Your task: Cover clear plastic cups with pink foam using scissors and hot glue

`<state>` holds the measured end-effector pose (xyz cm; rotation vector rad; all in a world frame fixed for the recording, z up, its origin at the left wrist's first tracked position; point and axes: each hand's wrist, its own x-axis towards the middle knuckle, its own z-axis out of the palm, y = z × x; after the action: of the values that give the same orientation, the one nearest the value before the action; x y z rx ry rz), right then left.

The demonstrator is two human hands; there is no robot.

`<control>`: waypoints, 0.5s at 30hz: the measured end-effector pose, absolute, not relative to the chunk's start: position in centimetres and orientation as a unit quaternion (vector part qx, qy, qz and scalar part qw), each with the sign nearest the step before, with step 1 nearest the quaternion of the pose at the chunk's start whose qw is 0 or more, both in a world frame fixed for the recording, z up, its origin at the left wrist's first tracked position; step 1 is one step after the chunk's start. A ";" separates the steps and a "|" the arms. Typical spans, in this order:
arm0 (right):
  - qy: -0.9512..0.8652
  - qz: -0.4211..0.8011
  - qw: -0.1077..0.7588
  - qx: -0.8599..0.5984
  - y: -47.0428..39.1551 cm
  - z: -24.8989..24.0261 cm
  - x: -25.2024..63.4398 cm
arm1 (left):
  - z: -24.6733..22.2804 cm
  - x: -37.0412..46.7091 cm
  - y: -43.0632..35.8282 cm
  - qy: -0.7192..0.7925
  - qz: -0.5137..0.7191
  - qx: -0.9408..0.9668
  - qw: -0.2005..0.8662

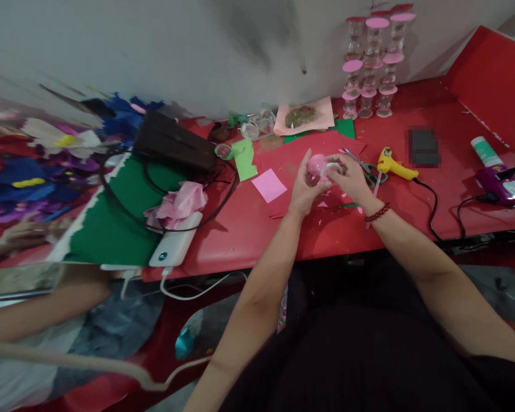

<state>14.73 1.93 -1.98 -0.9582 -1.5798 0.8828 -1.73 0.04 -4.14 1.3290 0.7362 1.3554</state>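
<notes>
Above the red table, both my hands meet around a small clear plastic piece with a round pink disc (316,164). My left hand (301,190) curls its fingers and thumb about the disc's side. Close against it, my right hand (351,178) pinches the clear part; exactly what its fingertips hold is partly hidden. Red sheets (278,150) and pink scraps lie under the hands. Scissors (381,178) rest just right of my right hand, beside a yellow glue gun (391,166) with a glue stick in it. A pink paper square (269,185) lies left of my left hand.
Stacked clear cups with pink discs (375,63) stand at the back. Left are a light green paper (244,160), a dark case (174,140), a white power bank (175,240) and cables. A co-worker's hand (26,233) is among paper flowers. A purple device (504,186) sits right.
</notes>
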 end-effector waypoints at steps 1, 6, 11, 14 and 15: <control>-0.662 0.365 0.519 -0.399 1.9 -1.9 14.7 | -4.2 -1.7 0.1 0.309 0.566 0.555 0.524; -0.670 0.352 0.513 -0.406 1.4 -1.5 15.0 | -4.1 -1.4 0.2 0.314 0.585 0.531 0.526; -0.668 0.356 0.533 -0.380 0.4 -0.4 15.3 | -4.0 -1.5 0.2 0.333 0.622 0.478 0.523; -0.706 0.336 0.515 -0.353 0.1 -0.1 15.0 | -4.0 -1.7 0.2 0.345 0.628 0.465 0.520; -0.714 0.336 0.508 -0.347 0.1 -0.1 14.9 | -4.1 -1.8 0.2 0.347 0.626 0.464 0.522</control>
<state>14.89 0.09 -0.09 -0.8352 -1.7197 0.8095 -1.83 0.24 -4.09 1.1124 0.8325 1.4991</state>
